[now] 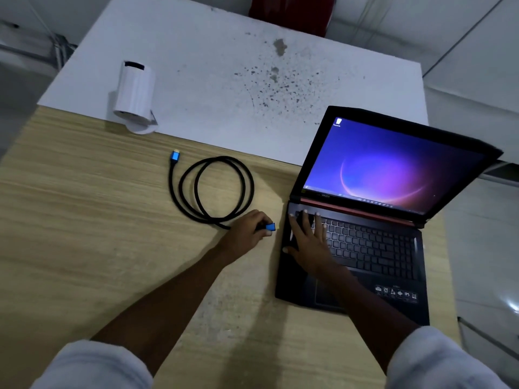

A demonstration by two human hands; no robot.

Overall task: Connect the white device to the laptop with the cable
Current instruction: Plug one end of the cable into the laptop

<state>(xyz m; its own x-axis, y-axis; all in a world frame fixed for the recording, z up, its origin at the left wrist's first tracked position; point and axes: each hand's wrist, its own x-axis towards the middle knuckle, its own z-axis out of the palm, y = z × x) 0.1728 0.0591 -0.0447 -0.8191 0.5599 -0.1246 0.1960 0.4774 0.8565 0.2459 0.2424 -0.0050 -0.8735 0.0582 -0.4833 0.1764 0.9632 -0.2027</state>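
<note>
A wooden desk [84, 220] lies under both hands, its grain running across. Beyond the hands, a white board [224, 66] covers the far part of the desk, speckled with dark stains. Past its far edge sits something red [292, 9], too cropped to identify.

laptop [365, 220] at right, cable [210, 189] coiled left of it — white device [134, 94] behind-left, seemingly upright.

Head view — steeply downward, seemingly close.
</note>
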